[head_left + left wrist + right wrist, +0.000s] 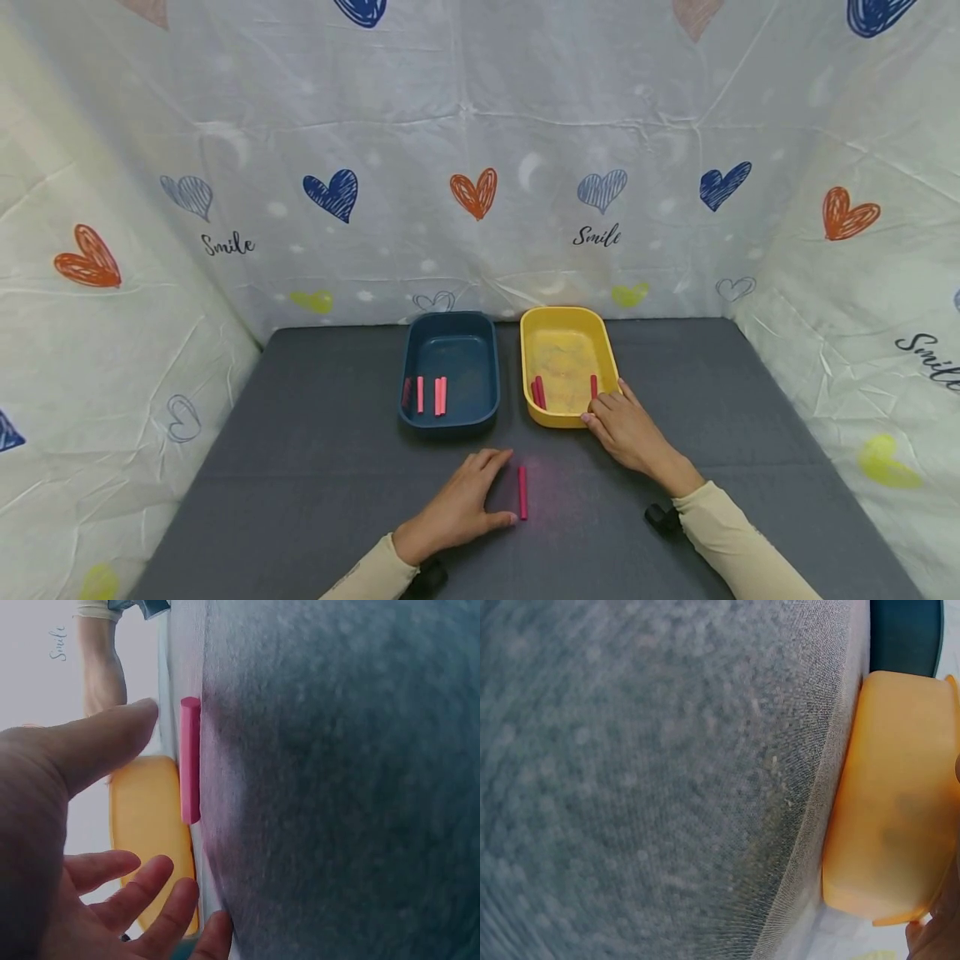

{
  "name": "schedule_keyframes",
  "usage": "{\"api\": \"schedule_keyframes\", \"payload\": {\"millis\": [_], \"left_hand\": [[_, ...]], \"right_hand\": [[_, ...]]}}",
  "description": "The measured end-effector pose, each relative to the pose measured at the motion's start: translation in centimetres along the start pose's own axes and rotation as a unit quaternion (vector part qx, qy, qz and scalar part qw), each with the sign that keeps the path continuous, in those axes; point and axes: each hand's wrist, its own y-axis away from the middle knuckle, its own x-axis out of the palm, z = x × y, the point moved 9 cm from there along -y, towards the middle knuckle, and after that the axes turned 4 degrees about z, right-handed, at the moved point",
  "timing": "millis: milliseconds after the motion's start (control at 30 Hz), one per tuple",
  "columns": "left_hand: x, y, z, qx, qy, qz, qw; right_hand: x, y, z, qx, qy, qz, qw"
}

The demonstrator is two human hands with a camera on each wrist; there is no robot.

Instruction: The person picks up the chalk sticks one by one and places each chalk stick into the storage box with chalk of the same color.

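Observation:
A dark pink chalk-like stick (pixel 522 493) lies on the grey tabletop. My left hand (pixel 467 498) is just left of it, thumb and fingers spread apart, not touching it; the left wrist view shows the same pink stick (pixel 190 761) beyond the gap. My right hand (pixel 628 427) is at the near right corner of the yellow tray (pixel 567 419), its fingers over the rim. A dark pink stick (pixel 594 386) in that tray is partly hidden by these fingers; whether they hold it is unclear. In the right wrist view, only fingertips show beside the yellow tray (pixel 892 795).
Left of the yellow tray stands a dark blue tray (pixel 450 423) with several light pink sticks (pixel 440 396) near its front. More dark pink sticks (pixel 538 392) lie at the yellow tray's left side. A patterned curtain (pixel 465 250) hangs behind the table.

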Motion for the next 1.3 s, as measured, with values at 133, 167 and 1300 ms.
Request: {"api": "schedule_keyframes", "payload": {"millis": [133,167,1300], "left_hand": [[0.30,-0.05,0.00,0.001,-0.003,0.003,1.0000],[0.35,-0.08,0.02,0.001,-0.004,0.003,1.0000],[0.77,-0.91,-0.56,0.001,-0.048,-0.009,0.9988]], "right_hand": [[-0.15,0.01,0.08,-0.001,0.003,-0.002,1.0000],[-0.19,0.00,0.10,-0.002,0.004,-0.003,1.0000],[-0.02,0.06,-0.13,0.003,-0.008,-0.004,1.0000]]}}
